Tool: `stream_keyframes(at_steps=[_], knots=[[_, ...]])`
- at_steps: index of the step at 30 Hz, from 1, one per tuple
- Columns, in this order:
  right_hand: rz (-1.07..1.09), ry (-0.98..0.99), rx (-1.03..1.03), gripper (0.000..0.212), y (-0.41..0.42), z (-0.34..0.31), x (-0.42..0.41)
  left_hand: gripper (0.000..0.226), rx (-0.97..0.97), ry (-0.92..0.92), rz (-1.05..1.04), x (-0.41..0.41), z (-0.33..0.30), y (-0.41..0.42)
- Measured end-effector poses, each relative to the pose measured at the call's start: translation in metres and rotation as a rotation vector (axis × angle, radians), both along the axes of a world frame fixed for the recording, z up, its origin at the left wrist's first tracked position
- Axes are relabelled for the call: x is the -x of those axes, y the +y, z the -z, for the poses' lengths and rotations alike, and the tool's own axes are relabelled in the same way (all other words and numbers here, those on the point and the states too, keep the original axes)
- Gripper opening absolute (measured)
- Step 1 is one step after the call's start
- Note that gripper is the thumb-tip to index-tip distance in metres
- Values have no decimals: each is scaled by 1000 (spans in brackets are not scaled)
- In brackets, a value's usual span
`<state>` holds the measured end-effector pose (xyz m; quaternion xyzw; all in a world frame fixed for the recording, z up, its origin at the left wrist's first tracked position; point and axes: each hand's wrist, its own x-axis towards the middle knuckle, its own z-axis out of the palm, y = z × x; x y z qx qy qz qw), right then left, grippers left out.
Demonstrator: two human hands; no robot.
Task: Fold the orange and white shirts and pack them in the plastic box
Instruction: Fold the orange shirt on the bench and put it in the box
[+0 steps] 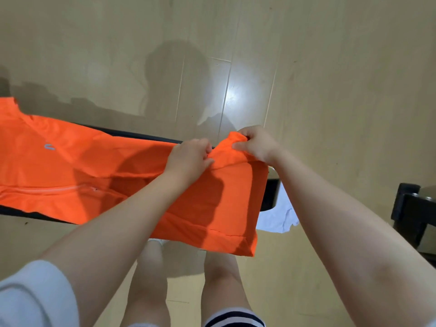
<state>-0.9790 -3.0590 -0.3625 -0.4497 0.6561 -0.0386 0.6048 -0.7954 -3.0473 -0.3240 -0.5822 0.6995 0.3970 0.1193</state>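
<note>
1. Reaching forward over bare knees, both forearms are stretching out so the hands can work the far corner of the cloth.
2. Lying spread across a dark narrow bench (270, 192), the bright orange zip-front shirt (99, 171) is being held flat for folding; a crumpled white shirt (277, 217) is hanging just beside its right end.
3. The left hand (188, 159) and right hand (256, 143) are each pinching the shirt's far right corner, knuckles up, lifting it.
4. No plastic box is showing.
</note>
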Motion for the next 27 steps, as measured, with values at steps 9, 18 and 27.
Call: stream_keyframes(at_steps=[9, 18, 27], knots=[[-336, 410, 685, 11, 93, -60, 20, 23, 219, 210, 383, -7, -15, 33], [635, 340, 44, 9, 131, -45, 7, 43, 115, 89, 353, -2, -12, 51], [435, 483, -151, 11, 76, -24, 13, 32, 156, -40, 240, 33, 3, 21]])
